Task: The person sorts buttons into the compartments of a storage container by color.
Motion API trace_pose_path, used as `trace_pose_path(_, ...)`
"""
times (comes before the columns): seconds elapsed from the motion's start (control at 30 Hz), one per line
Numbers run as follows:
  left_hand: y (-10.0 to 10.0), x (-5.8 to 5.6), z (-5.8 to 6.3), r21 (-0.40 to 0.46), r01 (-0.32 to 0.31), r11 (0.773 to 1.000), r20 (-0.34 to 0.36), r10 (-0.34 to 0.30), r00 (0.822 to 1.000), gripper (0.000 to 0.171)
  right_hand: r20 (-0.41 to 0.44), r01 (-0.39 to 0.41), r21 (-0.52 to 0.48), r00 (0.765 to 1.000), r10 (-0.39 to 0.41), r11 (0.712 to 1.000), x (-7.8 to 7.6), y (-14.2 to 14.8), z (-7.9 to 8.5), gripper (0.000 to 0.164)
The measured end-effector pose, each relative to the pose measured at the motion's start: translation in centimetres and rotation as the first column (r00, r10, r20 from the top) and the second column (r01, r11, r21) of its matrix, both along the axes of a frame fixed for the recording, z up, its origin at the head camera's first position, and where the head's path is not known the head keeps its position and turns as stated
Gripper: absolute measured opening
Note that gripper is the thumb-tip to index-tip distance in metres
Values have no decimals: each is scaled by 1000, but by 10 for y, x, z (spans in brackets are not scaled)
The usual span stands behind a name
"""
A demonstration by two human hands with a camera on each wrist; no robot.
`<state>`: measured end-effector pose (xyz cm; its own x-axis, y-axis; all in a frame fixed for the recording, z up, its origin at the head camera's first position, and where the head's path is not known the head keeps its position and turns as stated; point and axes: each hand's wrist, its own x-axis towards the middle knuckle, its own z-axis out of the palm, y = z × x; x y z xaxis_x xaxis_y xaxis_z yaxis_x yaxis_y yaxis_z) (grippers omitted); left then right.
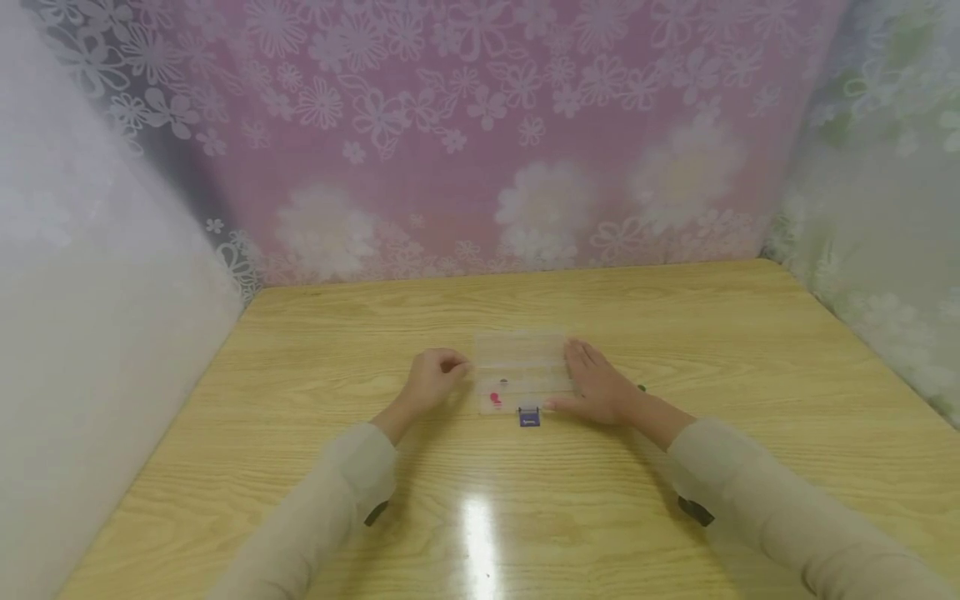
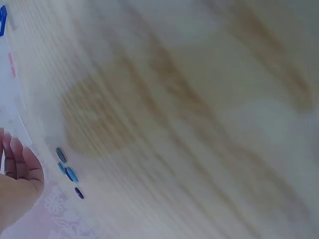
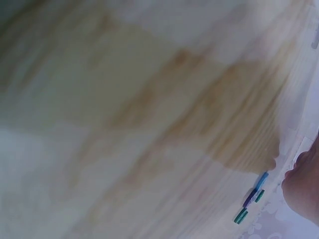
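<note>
In the head view, the right hand (image 1: 600, 385) covers part of the right side of the clear box (image 1: 517, 348), the right wrist (image 1: 654, 412) partly hides a green piece (image 1: 642, 387), and the blue clasp (image 1: 529, 417) bears lettering too small to read. In the left wrist view, the edge crops the left hand (image 2: 21, 177), and the nearer table (image 2: 164, 109) is blurred.

We see clear box (image 1: 521, 348), blue latch (image 1: 529, 419), pink piece (image 1: 494, 397); yellow wood-grain table (image 1: 585, 508); white-flowered pink backdrop (image 1: 427, 175); cream sleeves (image 1: 780, 492); green piece (image 3: 240, 216).
</note>
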<state>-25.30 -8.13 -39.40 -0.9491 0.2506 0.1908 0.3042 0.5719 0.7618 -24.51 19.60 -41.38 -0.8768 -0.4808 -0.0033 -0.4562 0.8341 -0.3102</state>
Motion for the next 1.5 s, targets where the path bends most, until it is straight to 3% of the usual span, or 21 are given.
trace_pose_path(0.3,-13,2,-3,2,13,1000,28,-13,1000,18,-10,-4,8,1000,4,1000,-1,0,0,101)
trace_pose_path(0.5,-25,4,-4,-17,22,1000,5,-22,1000,18,-20,-10,16,1000,11,1000,-1,-1,-1,102)
trace_pose_path(0.67,-31,8,-1,26,27,999,71,-28,997,20,-7,6,19,1000,-6,1000,-1,0,-2,103)
trace_pose_path(1.23,-56,9,0,-16,-66,998,76,67,995,21,-29,-10,-1,1000,10,1000,-1,-1,-2,102)
trace_pose_path(1.5,-64,11,1,-42,-61,997,51,63,997,21,-5,0,10,1000,0,1000,-2,-1,-4,102)
